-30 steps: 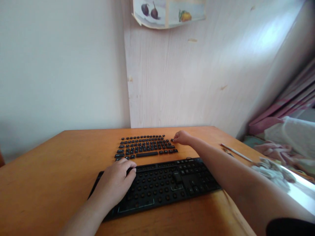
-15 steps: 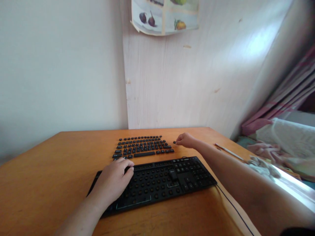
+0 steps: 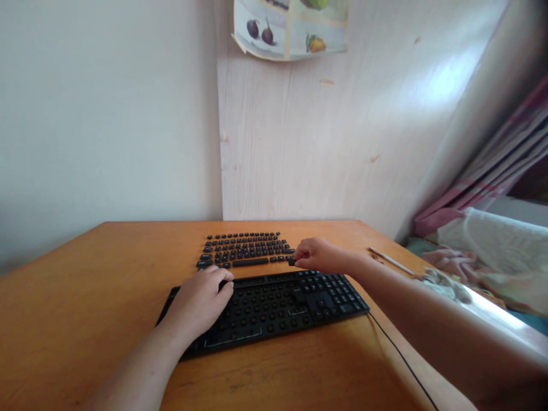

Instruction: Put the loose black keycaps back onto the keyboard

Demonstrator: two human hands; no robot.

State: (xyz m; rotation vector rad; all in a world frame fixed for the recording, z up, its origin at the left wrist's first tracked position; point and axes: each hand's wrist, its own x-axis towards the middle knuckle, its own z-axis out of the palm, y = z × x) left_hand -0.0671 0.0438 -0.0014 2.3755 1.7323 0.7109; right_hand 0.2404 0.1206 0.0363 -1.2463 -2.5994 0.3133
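A black keyboard (image 3: 274, 311) with most of its keycaps removed lies on the orange wooden table (image 3: 85, 308). Behind it, loose black keycaps (image 3: 244, 250) are laid out in neat rows. My left hand (image 3: 199, 302) rests flat on the keyboard's left end, fingers spread. My right hand (image 3: 319, 256) hovers over the keyboard's far edge, at the right end of the keycap rows, and pinches a small black keycap (image 3: 291, 262) between thumb and fingers.
The keyboard's cable (image 3: 402, 359) runs off toward the near right table edge. A thin white stick (image 3: 391, 260) and a crumpled cloth (image 3: 445, 284) lie at the table's right side. A wooden panel and white wall stand behind; bedding lies to the right.
My right hand has come back from the right end of the keycap rows toward the keyboard's far edge, with a keycap pinched in it. The left hand has stayed put.
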